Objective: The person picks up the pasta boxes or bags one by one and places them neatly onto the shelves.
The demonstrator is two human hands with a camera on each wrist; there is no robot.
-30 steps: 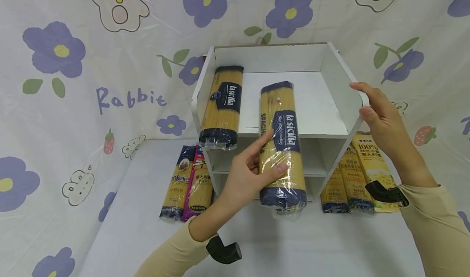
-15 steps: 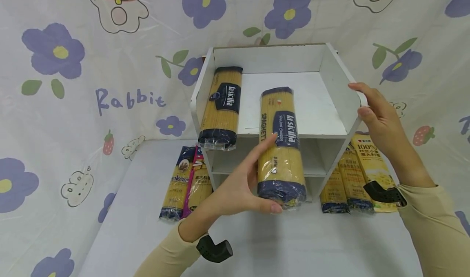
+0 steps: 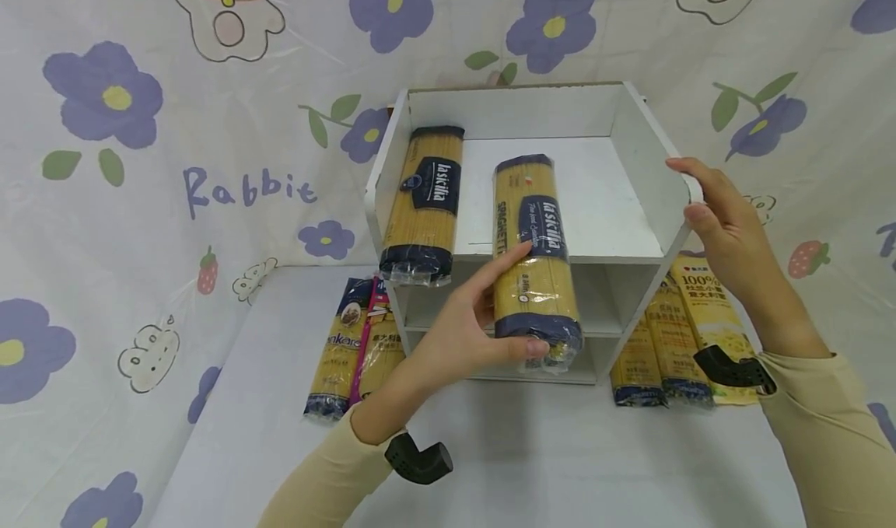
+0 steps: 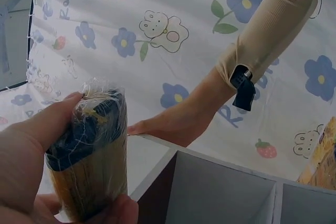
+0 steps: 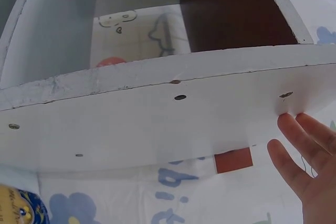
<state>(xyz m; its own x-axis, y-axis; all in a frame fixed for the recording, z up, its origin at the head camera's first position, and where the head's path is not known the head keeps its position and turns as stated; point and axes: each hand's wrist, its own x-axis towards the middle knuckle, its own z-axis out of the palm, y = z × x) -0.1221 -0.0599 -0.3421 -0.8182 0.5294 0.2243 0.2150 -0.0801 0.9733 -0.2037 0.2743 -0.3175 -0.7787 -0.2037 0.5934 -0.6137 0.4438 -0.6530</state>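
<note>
My left hand [image 3: 465, 337] holds a clear-wrapped pack of spaghetti [image 3: 535, 287] with dark blue ends and a blue label. The thumb lies at its near end, seen close up in the left wrist view, where the pack's blue end [image 4: 89, 135] faces the camera. This pack overlaps the front edge of the top tier of a white shelf unit [image 3: 588, 186]. A matching spaghetti pack [image 3: 423, 217] lies on that tier against the left side panel. My right hand [image 3: 731, 229] grips the right panel's front edge; its fingertips [image 5: 286, 121] touch the outer face in the right wrist view.
Left of the unit, two pasta packs, one blue-ended [image 3: 339, 353] and one pink-edged [image 3: 381, 349], lie on the white table [image 3: 280, 435]. Several more, including a yellow pack [image 3: 717, 318], lie to its right. Lower compartments [image 3: 595, 298] open under the top tier. A patterned cloth [image 3: 266, 124] hangs behind.
The held spaghetti pack dipped slightly, then rose toward the top tier. My left thumb slid from the pack's front face to its near end. The right hand stays on the panel.
</note>
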